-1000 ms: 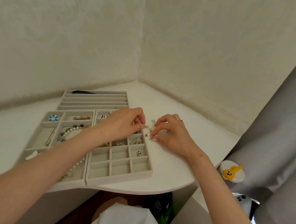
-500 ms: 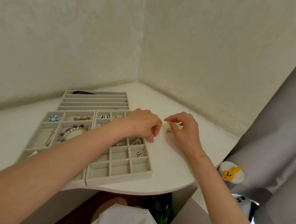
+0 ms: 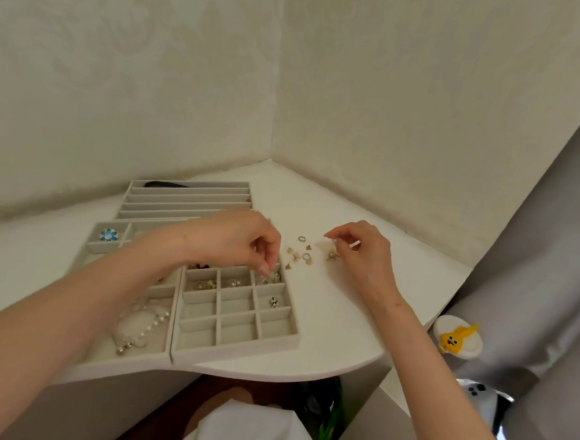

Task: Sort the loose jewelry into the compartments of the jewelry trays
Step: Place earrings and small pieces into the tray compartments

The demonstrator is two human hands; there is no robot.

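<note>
The left hand (image 3: 235, 240) is curled, its fingertips (image 3: 264, 269) drawn into a pinch and dipped into the far right compartment of the grid tray (image 3: 235, 348); whether they hold a piece I cannot tell. The right hand (image 3: 365, 256) is loosely curled, thumb and forefinger close together, just above a small gold piece (image 3: 332, 256). The loose jewelry (image 3: 300, 253) lies on the surface (image 3: 336, 326) between both hands, beside the tray's far right corner.

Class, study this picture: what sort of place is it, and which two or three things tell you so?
Probably a corner of a home, perhaps a bedroom: a white corner table set against patterned wallpaper, a grey curtain beside it, and jewelry trays laid out.
</note>
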